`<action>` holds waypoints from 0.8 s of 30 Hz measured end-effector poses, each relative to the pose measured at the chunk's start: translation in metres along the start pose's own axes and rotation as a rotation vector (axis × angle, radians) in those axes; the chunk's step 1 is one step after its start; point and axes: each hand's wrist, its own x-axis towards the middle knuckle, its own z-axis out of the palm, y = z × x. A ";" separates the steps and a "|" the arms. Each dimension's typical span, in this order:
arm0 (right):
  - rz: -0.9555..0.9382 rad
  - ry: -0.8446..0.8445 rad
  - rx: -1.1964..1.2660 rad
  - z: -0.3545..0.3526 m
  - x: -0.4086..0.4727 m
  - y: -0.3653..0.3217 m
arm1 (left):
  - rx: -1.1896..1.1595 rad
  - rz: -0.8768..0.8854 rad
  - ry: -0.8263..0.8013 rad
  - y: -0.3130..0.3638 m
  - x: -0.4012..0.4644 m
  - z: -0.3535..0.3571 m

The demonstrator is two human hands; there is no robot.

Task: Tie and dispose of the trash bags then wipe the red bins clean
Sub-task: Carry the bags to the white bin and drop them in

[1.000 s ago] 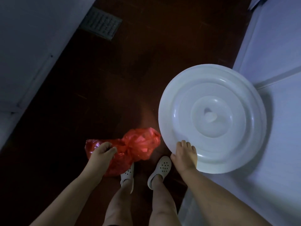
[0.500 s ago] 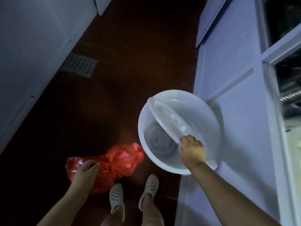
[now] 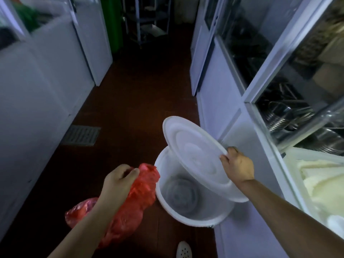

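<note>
Tilting the white lid (image 3: 195,155) aside, the right hand (image 3: 237,167) gripped its rim to expose the bucket (image 3: 193,216). The left hand (image 3: 117,185) clutched the red trash bag (image 3: 134,207) alongside, evidently for dropping in.

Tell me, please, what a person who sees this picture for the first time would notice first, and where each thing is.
The eye goes first to the bright red trash bag at lower left, gripped at its top by the left hand. Next comes the large white bucket standing open on the dark floor at the centre, beside the white cabinet on the right. The right hand holds its round white lid tilted above it.
</note>
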 end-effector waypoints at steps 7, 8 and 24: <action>-0.007 0.224 0.047 -0.044 0.038 0.030 | -0.073 0.179 -0.144 0.089 0.028 0.054; 0.004 0.233 0.049 -0.045 0.042 0.038 | -0.087 0.182 -0.145 0.094 0.038 0.064; 0.088 0.087 0.082 0.050 0.079 0.161 | 0.176 -0.093 -0.502 0.007 0.155 0.285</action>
